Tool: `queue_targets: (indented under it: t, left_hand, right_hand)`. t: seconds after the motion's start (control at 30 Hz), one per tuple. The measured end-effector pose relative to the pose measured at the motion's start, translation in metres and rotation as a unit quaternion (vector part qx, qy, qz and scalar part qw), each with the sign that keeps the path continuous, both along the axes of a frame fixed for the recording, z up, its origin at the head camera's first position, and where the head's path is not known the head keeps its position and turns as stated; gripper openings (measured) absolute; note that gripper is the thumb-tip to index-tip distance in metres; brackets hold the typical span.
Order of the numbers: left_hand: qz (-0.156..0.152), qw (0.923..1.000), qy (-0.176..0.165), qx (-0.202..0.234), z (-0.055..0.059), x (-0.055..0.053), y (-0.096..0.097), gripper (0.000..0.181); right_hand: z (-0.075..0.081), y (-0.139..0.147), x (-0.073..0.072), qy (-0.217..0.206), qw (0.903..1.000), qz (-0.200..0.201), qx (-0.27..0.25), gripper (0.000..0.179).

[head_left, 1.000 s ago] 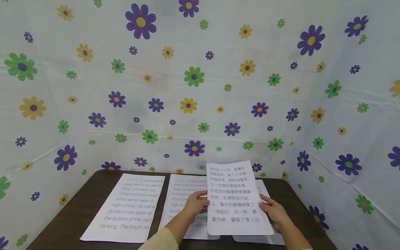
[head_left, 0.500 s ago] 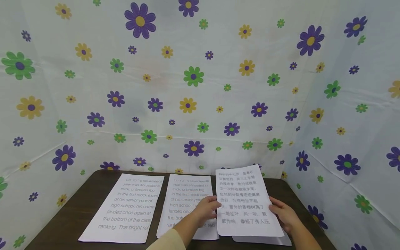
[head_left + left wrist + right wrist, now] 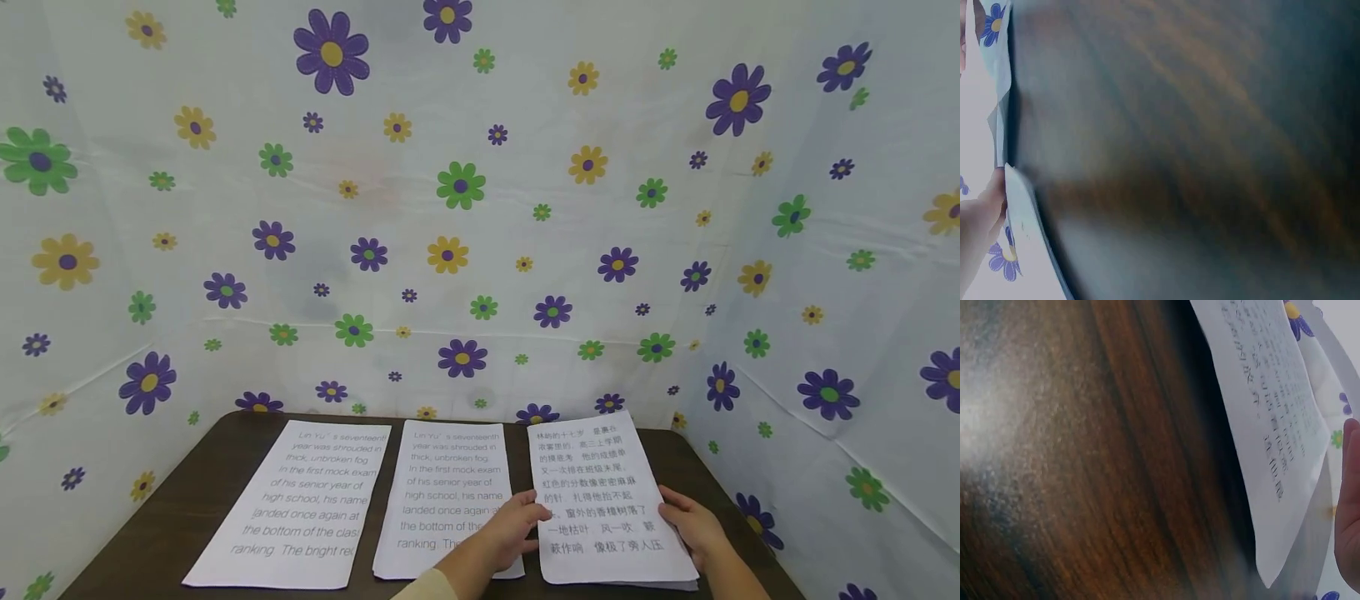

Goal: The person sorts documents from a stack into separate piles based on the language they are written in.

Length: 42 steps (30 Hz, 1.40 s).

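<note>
Both hands grip a printed white page at the table's right

Nearest, the left hand (image 3: 510, 533) and right hand (image 3: 693, 525) each pinch one side edge of a white rectangular paper sheet printed in dark Chinese characters (image 3: 596, 483), fingers closed in on its margins. The sheet sits at the right of the dark brown wood-grain table (image 3: 191, 492), over another pale paper layer (image 3: 652, 586) showing along its lower edge; whether it lies fully flat I cannot tell. The step in hand looks like lining it up over that layer; the next move probably calls for matching edges and easing the fingers away evenly. To its left lie a white sheet of English print (image 3: 442, 483) and a slanted white English page (image 3: 300, 500). Behind hangs white flower-patterned cloth (image 3: 510, 192).
</note>
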<state>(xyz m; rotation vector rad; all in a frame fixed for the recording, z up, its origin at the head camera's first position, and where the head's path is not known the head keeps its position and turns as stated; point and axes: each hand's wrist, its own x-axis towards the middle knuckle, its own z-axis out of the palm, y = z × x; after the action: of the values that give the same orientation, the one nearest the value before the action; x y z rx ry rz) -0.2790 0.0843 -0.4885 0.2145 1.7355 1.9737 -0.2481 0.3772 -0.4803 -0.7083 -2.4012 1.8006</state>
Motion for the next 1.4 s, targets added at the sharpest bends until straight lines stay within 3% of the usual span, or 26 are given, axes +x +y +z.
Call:
queue_targets:
  t: [0.33, 0.6, 0.97, 1.4]
  left_hand:
    - [-0.004, 0.9999, 0.016, -0.001, -0.005, 0.008, 0.011, 0.074]
    - [-0.011, 0.9997, 0.017, -0.015, -0.003, 0.011, 0.012, 0.073]
    - [-0.022, 0.9991, 0.029, -0.019, -0.001, 0.007, 0.011, 0.07]
    - [-0.016, 0.999, 0.039, -0.012, 0.01, -0.003, -0.017, 0.072]
  right_hand:
    - [-0.017, 0.009, -0.012, -0.019, 0.9993, -0.03, 0.015, 0.056]
    - [-0.022, 0.008, -0.015, -0.037, 0.9967, -0.035, 0.064, 0.056]
    - [-0.007, 0.009, -0.013, -0.031, 0.9954, -0.003, 0.091, 0.061]
    - [0.01, -0.023, -0.022, -0.018, 0.9993, 0.006, 0.031, 0.067]
